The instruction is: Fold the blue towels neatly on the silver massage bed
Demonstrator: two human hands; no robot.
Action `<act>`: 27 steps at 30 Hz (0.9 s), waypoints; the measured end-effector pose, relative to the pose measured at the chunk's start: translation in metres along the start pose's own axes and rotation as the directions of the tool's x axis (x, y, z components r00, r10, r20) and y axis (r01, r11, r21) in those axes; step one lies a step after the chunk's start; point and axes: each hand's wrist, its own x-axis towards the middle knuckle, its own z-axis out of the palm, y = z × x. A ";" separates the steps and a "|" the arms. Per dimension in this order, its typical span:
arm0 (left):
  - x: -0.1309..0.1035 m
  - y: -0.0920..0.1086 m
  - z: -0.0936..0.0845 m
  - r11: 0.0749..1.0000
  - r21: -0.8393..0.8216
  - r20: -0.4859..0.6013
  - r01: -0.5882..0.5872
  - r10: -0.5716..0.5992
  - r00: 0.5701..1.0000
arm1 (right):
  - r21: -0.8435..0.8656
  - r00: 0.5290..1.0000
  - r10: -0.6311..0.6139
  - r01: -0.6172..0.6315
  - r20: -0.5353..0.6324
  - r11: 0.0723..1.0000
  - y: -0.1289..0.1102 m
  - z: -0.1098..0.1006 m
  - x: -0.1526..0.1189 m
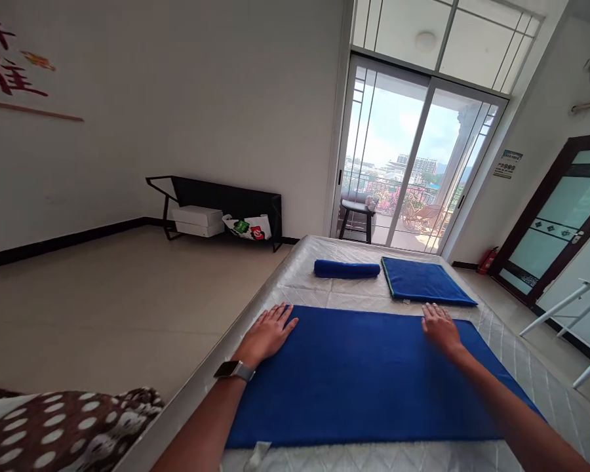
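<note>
A blue towel (358, 380) lies spread flat on the pale quilted mattress (344, 298). My left hand (268, 333) rests open on its far left corner, fingers stretched out; a watch (235, 370) is on that wrist. Near the towel's far edge, toward the right, my right hand (441, 328) presses flat with its fingers extended. Beyond the hands lie a rolled blue towel (347, 269) and, to its right, a folded blue towel (425, 280) with a green edge. A small white tag sticks out at the near left of the spread towel.
A brown polka-dot blanket (54, 429) is at the lower left. Against the far wall stands a low black bench (226, 195) with white boxes (196, 220) under it. Sliding glass doors (417, 157) are beyond the mattress. White table legs (560, 308) stand at the right.
</note>
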 end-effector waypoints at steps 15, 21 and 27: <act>0.006 -0.012 0.020 1.000 0.013 -0.007 -0.019 0.019 1.000 | 0.303 0.955 -0.236 0.174 0.182 0.937 -0.093 0.020 -0.007; 0.010 -0.026 0.033 0.999 -0.005 -0.044 -0.034 0.033 0.998 | 0.137 0.969 0.074 -0.109 0.237 0.985 0.046 0.033 -0.013; 0.009 -0.031 0.033 0.998 0.045 -0.006 -0.052 0.052 0.999 | 0.094 0.949 0.250 -0.271 0.192 0.958 0.132 0.051 -0.018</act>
